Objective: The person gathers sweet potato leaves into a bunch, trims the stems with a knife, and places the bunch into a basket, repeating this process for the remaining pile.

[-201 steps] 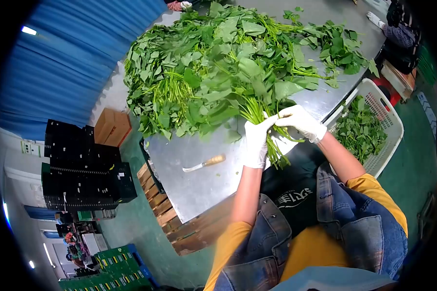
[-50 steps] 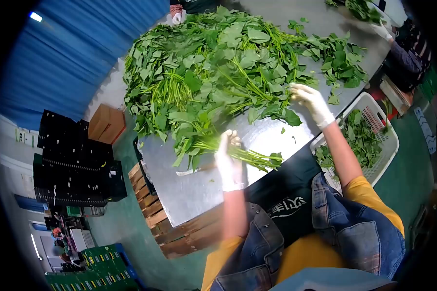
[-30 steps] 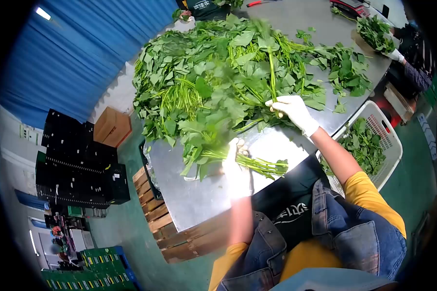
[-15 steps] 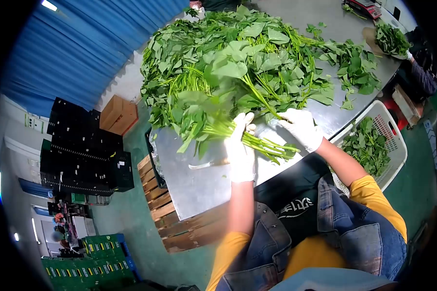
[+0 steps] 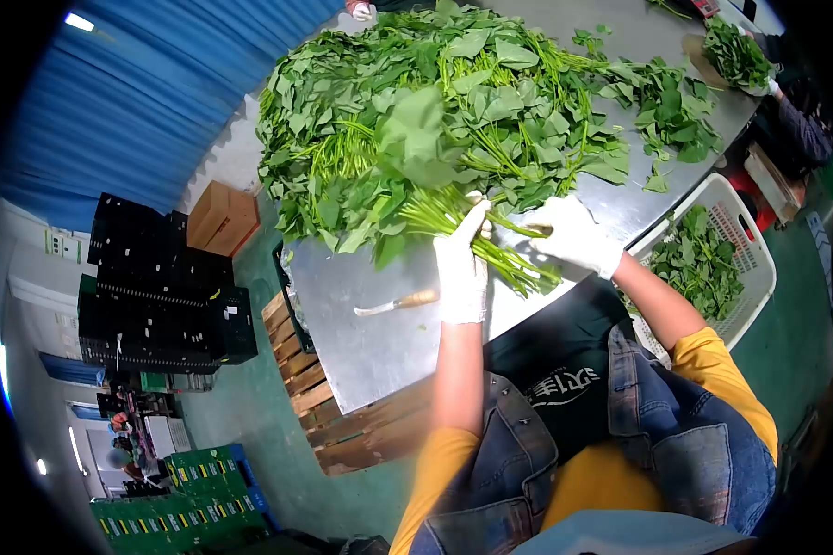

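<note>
My left hand (image 5: pixel 461 268), in a white glove, is closed around a bunch of leafy green stems (image 5: pixel 518 268); the cut ends point to the lower right and the leaves to the upper left. In my right hand (image 5: pixel 576 237), also gloved, the fingers pinch a green stem (image 5: pixel 514 225) that reaches across to the bunch. A big pile of leafy greens (image 5: pixel 342 92) covers the metal table (image 5: pixel 342 356) beyond my hands. To the left of my left wrist lies a small curved knife (image 5: pixel 400 302) with a wooden handle.
A white plastic basket (image 5: pixel 759 287) of greens stands on my right. Another person's gloved hand (image 5: pixel 774 88) is by greens at the far right; another hand (image 5: pixel 362 12) shows at the top. Wooden pallet (image 5: pixel 379 453), black crates (image 5: pixel 157 314) and a cardboard box (image 5: pixel 222 217) are left.
My right hand has brought its stem in against the bunch, and the leafy top has swung left over it. The knife handle is now uncovered. My view has shifted slightly.
</note>
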Available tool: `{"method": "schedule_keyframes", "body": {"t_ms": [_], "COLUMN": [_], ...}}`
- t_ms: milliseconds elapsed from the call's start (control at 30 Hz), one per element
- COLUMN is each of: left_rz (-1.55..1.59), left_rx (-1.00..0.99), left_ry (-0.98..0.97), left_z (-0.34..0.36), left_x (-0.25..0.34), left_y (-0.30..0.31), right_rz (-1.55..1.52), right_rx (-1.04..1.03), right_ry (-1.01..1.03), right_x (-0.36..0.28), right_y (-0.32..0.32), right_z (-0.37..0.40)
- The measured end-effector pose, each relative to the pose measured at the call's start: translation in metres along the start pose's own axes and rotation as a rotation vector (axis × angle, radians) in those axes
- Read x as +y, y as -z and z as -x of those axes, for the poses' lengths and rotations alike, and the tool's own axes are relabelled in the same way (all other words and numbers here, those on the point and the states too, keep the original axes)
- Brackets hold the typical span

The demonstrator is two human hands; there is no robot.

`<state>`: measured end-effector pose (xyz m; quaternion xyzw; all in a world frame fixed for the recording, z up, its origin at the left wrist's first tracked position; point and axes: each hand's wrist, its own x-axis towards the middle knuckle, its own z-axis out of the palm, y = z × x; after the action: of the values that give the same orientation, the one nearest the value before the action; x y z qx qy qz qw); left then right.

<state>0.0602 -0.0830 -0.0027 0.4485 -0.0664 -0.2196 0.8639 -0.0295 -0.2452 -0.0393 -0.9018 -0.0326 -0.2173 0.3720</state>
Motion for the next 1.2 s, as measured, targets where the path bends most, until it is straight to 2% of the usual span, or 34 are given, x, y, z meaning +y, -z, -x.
{"method": "schedule_keyframes", "body": {"t_ms": [33,67,100,167,200,267,300,333,500,567,600,633,667,700,733,767,800,833,867,900,967,1000,1033,1100,1167,1200], "left_rz": [0.000,0.051,0.102,0.024,-0.053,-0.144,-0.230,-0.229,-0.197,-0.219,-0.492,-0.492,-0.450,-0.408,-0.299,-0.167,-0.098,-0.028,0.123,0.016,0.148,0.122,0.201,0.152,0.226,0.299], "left_rx": [-0.002,-0.031,-0.060,-0.002,0.060,0.061,0.060,0.116,0.108,0.082,0.208,0.208,0.197,0.186,0.230,0.068,0.176,0.284,0.217,0.243,0.217,0.276,0.236,0.248,0.251,0.238], "left_ry": [0.006,0.033,0.058,0.042,0.025,-0.024,-0.073,-0.083,-0.061,-0.062,0.052,0.050,0.024,0.000,-0.055,-0.159,-0.066,0.026,0.086,0.039,0.008,0.003,0.006,-0.033,0.002,0.052], "left_z": [0.001,0.002,0.003,0.008,0.011,0.006,0.003,0.002,0.004,0.004,-0.019,-0.022,-0.023,-0.025,-0.018,-0.024,-0.029,-0.027,-0.015,-0.015,-0.020,-0.019,-0.016,-0.013,-0.013,-0.012], "left_x": [-0.002,-0.003,-0.004,0.001,0.003,0.000,-0.003,-0.007,-0.013,-0.016,-0.047,-0.050,-0.054,-0.058,-0.046,-0.048,-0.052,-0.042,-0.011,-0.003,0.011,0.021,0.028,0.037,0.038,0.035], "left_y": [-0.002,-0.003,-0.005,-0.014,-0.015,-0.001,0.007,0.004,-0.003,-0.005,0.026,0.030,0.035,0.040,0.022,0.033,0.041,0.034,0.021,0.025,0.051,0.058,0.061,0.065,0.064,0.063], "right_rz": [-0.253,-0.598,-0.770,-0.928,-0.912,-0.920,-0.921,-0.909,-0.813,-0.793,-0.880,-0.967,-0.911,-1.053,-1.145,-1.236,-1.018,-0.850,-0.712,-0.571,-0.632,-0.426,-0.223,0.295,1.045,0.903], "right_rx": [-0.071,-0.331,-0.372,-0.248,-0.192,-0.077,-0.078,-0.040,0.098,0.048,0.067,0.085,0.188,0.229,0.248,0.267,0.149,0.109,0.034,-0.040,-0.281,-0.262,-0.243,-0.510,-0.441,-0.247], "right_ry": [-0.106,-0.402,-0.499,-0.467,-0.437,-0.395,-0.393,-0.401,-0.346,-0.411,-0.477,-0.542,-0.466,-0.504,-0.449,-0.393,-0.397,-0.158,-0.273,-0.384,-0.843,-0.550,-0.253,-0.557,-0.761,-0.661], "right_x": [0.001,-0.017,-0.021,-0.015,-0.012,-0.009,-0.007,-0.009,-0.016,-0.013,-0.013,-0.016,-0.021,-0.025,-0.034,-0.037,-0.001,-0.014,-0.020,-0.020,-0.004,0.026,0.060,0.115,0.086,0.098], "right_y": [-0.002,0.013,0.013,-0.006,-0.010,-0.017,-0.017,-0.016,-0.017,-0.011,-0.009,-0.005,-0.003,0.005,0.015,0.021,0.015,0.034,0.053,0.073,0.107,0.112,0.118,0.151,0.150,0.146], "right_z": [-0.004,-0.014,-0.019,-0.023,-0.022,-0.024,-0.025,-0.026,-0.025,-0.024,-0.023,-0.024,-0.027,-0.022,-0.020,-0.018,-0.006,0.000,0.009,0.021,0.049,0.075,0.105,0.157,0.160,0.163]}}
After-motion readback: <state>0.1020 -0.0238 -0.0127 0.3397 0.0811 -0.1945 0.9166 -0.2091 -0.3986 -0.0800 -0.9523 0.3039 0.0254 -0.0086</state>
